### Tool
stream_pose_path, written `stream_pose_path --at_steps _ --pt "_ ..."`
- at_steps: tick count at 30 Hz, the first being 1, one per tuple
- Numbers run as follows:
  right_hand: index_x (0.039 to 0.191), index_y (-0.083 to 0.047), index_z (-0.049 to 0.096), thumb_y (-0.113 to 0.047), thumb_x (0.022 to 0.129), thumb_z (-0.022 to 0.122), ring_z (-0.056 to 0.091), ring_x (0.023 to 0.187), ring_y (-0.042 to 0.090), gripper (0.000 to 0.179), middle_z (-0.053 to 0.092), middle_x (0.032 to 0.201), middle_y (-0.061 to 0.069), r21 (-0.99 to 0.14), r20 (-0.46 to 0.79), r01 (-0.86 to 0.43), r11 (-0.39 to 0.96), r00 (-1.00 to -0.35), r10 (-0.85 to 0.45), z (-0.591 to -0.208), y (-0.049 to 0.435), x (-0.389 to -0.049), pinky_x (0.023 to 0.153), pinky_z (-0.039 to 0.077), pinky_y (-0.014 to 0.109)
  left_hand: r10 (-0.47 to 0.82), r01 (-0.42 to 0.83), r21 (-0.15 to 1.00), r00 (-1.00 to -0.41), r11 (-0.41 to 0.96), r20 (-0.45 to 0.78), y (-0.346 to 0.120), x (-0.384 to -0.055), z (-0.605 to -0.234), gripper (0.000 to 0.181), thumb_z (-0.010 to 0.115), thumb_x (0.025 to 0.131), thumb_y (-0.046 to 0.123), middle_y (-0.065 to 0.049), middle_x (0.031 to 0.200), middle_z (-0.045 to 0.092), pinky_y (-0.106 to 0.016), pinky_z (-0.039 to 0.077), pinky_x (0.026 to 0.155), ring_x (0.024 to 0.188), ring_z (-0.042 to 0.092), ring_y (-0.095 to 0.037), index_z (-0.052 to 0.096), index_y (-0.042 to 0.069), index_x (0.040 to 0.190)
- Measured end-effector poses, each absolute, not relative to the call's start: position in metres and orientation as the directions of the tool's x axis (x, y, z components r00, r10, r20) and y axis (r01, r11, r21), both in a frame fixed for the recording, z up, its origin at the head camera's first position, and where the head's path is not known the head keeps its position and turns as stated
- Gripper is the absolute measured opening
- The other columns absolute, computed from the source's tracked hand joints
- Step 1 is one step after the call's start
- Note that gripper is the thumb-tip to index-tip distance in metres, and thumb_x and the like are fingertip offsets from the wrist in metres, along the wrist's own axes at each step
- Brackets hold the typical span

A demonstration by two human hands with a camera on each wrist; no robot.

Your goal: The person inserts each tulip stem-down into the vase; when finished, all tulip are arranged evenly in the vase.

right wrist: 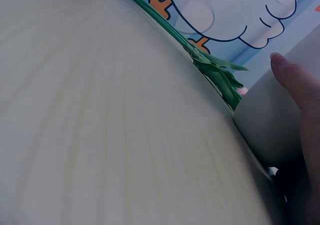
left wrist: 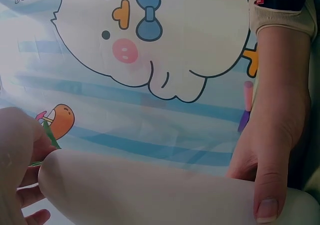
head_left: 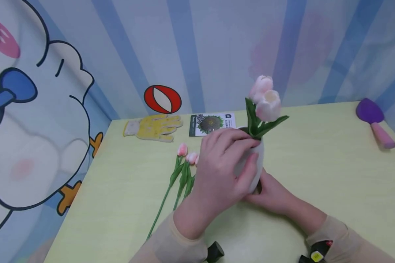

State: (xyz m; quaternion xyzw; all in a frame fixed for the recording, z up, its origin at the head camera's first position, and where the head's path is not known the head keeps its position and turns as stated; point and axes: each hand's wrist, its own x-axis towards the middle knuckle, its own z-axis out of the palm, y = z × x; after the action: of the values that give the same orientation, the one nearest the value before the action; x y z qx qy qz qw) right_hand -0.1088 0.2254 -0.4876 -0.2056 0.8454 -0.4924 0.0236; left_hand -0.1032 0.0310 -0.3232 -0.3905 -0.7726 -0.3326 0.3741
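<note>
A smooth white vase (head_left: 260, 157) leans slightly in the middle of the table, with two pale pink tulips (head_left: 267, 104) and their green leaves standing out of its mouth. My left hand (head_left: 225, 164) grips the vase near the top, fingers over the rim beside the leaves and thumb along its side. Low on the vase, my right hand (head_left: 276, 193) holds it near the base. The right thumb (right wrist: 295, 80) lies against the vase wall in the right wrist view. In the left wrist view the vase (left wrist: 145, 190) spans between both hands.
More pink tulips (head_left: 182, 149) with long stems lie left of my left forearm. Behind them are a yellow glove (head_left: 158, 128) and a printed card (head_left: 212, 124). A purple trowel with a pink handle (head_left: 383, 135) lies far right. A patterned backdrop (head_left: 217, 54) borders the table.
</note>
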Motion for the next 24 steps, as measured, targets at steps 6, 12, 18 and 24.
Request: stream_pose_path --at_steps 6,12,18,24 --pt "0.150 -0.023 0.035 -0.029 0.084 0.088 0.055 0.119 0.017 0.085 0.057 0.133 -0.002 -0.884 0.133 -0.271 0.381 -0.927 -0.350 -0.486 0.224 -0.109 0.101 0.049 0.029 0.313 0.864 0.233 -0.394 0.446 0.864 0.024 -0.106 -0.317 0.012 0.067 0.092 0.012 -0.005 0.104 0.072 -0.039 0.049 0.096 0.109 0.063 -0.023 0.076 0.008 0.099" --pt "0.149 -0.024 0.035 -0.037 0.079 0.091 0.058 0.124 0.022 0.091 0.058 0.138 0.000 -0.907 0.052 -0.183 0.380 -0.942 -0.330 -0.484 0.224 -0.105 0.108 0.048 0.050 0.269 0.855 0.286 -0.424 0.432 0.865 0.009 -0.104 -0.315 0.012 0.070 0.090 0.008 -0.008 0.101 0.071 -0.039 0.052 0.094 0.103 0.064 -0.024 0.074 0.005 0.101" --pt "0.150 -0.022 0.035 -0.041 0.077 0.092 0.058 0.127 0.024 0.094 0.059 0.139 0.002 -0.902 0.037 -0.174 0.395 -0.943 -0.331 -0.484 0.223 -0.103 0.109 0.046 0.055 0.270 0.782 0.346 -0.534 0.518 0.801 -0.009 -0.104 -0.326 0.013 0.070 0.094 0.011 -0.006 0.100 0.072 -0.034 0.056 0.084 0.095 0.066 -0.020 0.073 0.005 0.105" --pt "0.151 -0.021 0.034 -0.041 0.077 0.092 0.059 0.128 0.027 0.096 0.060 0.140 0.004 -0.903 0.058 -0.190 0.385 -0.943 -0.329 -0.482 0.222 -0.105 0.110 0.045 0.057 0.307 0.545 0.389 -0.793 0.743 0.526 -0.033 -0.108 -0.334 0.013 0.073 0.096 0.022 0.005 0.084 0.067 -0.021 0.050 0.057 0.067 0.058 -0.008 0.071 0.015 0.107"
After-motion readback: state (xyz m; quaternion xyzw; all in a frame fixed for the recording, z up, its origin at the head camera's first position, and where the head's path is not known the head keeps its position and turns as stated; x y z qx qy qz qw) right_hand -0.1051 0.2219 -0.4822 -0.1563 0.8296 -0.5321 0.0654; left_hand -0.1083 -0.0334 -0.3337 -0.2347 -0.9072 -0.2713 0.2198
